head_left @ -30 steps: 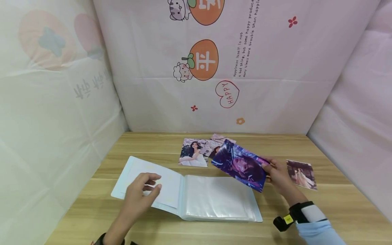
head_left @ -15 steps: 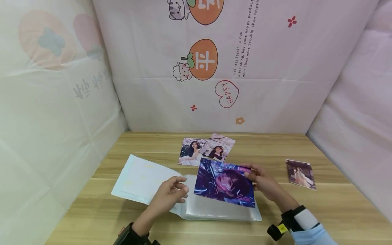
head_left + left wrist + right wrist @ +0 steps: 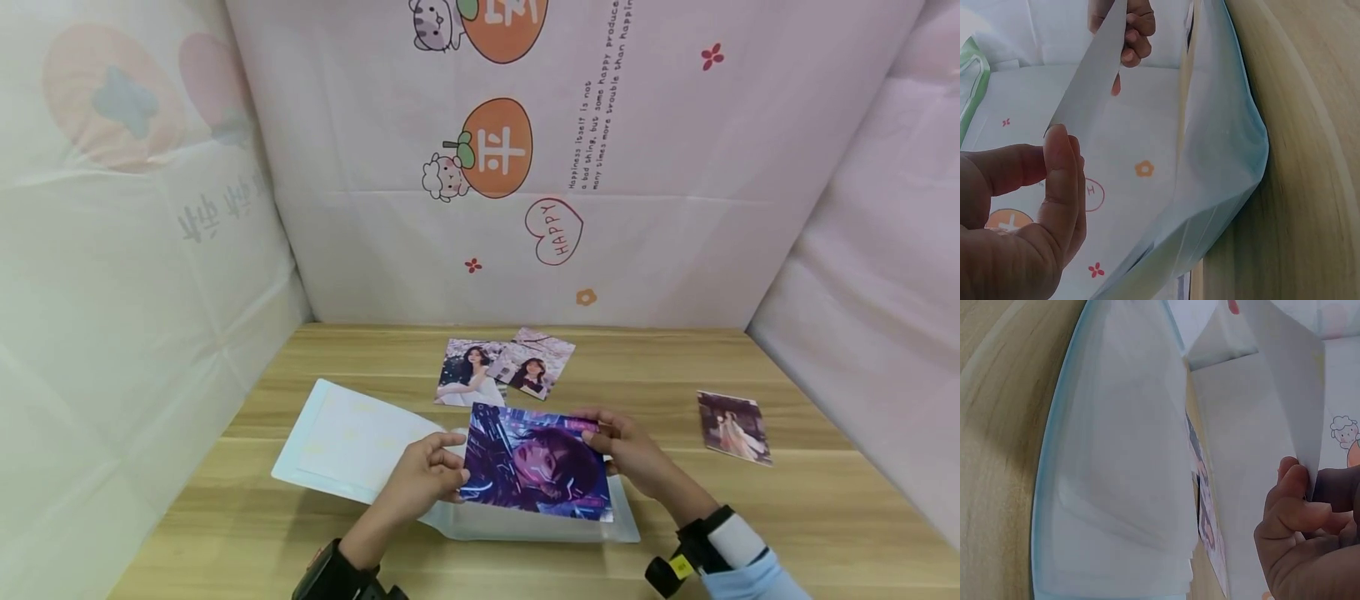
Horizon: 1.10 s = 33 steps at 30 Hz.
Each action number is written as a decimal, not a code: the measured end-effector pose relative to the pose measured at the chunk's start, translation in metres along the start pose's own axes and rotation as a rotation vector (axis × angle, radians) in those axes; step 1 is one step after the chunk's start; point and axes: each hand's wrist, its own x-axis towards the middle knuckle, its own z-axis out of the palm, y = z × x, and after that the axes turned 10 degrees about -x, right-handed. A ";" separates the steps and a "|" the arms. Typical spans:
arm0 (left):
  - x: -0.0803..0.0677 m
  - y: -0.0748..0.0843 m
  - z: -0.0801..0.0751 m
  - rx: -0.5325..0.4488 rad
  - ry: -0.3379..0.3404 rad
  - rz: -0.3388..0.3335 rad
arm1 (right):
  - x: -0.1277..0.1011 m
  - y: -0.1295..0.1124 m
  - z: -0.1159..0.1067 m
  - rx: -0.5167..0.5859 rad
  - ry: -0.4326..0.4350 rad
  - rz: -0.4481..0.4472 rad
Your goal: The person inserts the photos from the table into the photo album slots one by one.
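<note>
There were four photos in all. One purple photo was held over the open album, and only this one album was there. Two photos lay overlapping just behind the album (one partly covering the other). One single photo lay well apart, to the right of the album. Two hands were in view.

A makeshift home-style recording booth: a wooden table walled on 3 sides by cartoon-printed cloth.
</note>
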 end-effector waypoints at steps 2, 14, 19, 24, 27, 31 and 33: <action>0.000 0.001 0.000 -0.004 0.002 -0.003 | -0.001 -0.001 0.000 -0.004 -0.002 0.005; -0.002 0.005 0.003 -0.083 0.128 0.017 | -0.010 0.009 0.000 0.287 0.087 0.076; -0.002 0.005 0.008 -0.160 0.159 0.040 | -0.016 0.022 0.015 0.276 -0.012 0.068; 0.000 0.004 0.015 -0.219 0.163 0.032 | -0.017 0.022 0.042 0.320 -0.135 0.077; 0.001 0.002 0.019 -0.241 0.154 0.026 | -0.017 0.017 0.059 0.413 -0.165 0.081; 0.001 0.000 0.024 -0.259 0.137 0.023 | -0.017 0.010 0.075 0.537 -0.189 0.073; 0.002 0.000 0.026 -0.265 0.131 0.019 | -0.017 0.006 0.081 0.579 -0.193 0.066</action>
